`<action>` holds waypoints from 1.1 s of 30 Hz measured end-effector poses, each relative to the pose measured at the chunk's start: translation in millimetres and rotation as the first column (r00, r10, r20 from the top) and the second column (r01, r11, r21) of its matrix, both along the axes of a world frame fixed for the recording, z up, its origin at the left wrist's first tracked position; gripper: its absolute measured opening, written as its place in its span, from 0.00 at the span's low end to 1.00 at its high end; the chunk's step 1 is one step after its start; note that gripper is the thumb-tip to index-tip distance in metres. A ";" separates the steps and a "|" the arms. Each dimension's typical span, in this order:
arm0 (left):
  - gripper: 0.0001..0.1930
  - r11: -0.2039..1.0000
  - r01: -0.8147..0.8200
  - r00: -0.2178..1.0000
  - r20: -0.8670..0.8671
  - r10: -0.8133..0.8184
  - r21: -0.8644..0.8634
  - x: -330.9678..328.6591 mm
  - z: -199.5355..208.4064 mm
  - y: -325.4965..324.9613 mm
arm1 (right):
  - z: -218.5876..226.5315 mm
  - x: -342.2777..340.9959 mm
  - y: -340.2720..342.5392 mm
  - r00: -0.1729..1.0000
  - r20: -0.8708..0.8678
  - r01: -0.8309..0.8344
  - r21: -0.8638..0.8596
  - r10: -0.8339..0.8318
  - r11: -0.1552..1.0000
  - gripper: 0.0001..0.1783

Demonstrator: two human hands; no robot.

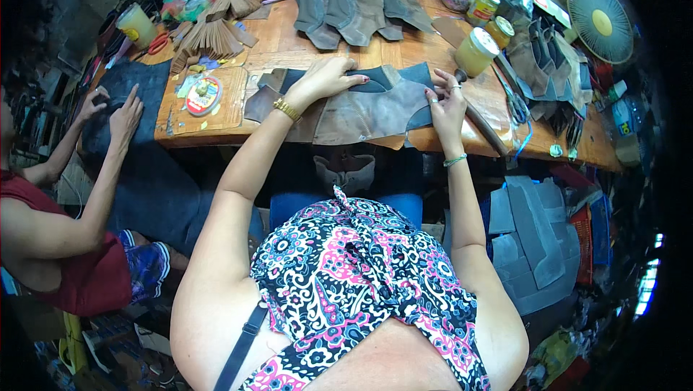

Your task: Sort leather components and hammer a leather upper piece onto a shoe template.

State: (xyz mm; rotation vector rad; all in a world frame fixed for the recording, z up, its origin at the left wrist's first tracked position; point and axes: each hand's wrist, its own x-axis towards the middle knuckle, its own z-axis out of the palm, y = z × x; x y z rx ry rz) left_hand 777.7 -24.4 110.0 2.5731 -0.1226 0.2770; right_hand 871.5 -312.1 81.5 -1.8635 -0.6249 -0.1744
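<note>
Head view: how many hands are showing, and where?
4: the wearer's left hand on the brown leather piece, right hand at its right edge; at far left, a co-worker's nearer hand and farther hand at the dark sheet. Shadows could hide others.

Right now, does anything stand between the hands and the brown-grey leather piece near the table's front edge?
Nothing visible does. The left hand rests on the leather piece, and the right hand is at its right end. The brown rod lies to the right, beyond the piece, not in between.
</note>
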 end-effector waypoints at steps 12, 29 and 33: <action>0.21 0.992 0.113 0.991 0.080 -0.109 -0.057 -10.5 9.7 8.0 | 49.2 -35.0 99.8 0.809 0.379 -0.335 -0.331 0.449 0.882 0.40; 0.31 0.803 0.224 0.961 -0.010 -0.276 -0.552 -108.9 113.3 107.5 | 134.2 -35.5 19.5 0.829 0.161 -0.511 -0.170 0.536 0.842 0.24; 0.27 -0.171 0.317 0.833 0.360 -0.419 -0.933 -124.0 9.7 153.7 | 119.4 -22.4 0.8 0.749 -0.056 -0.631 0.244 0.660 0.736 0.27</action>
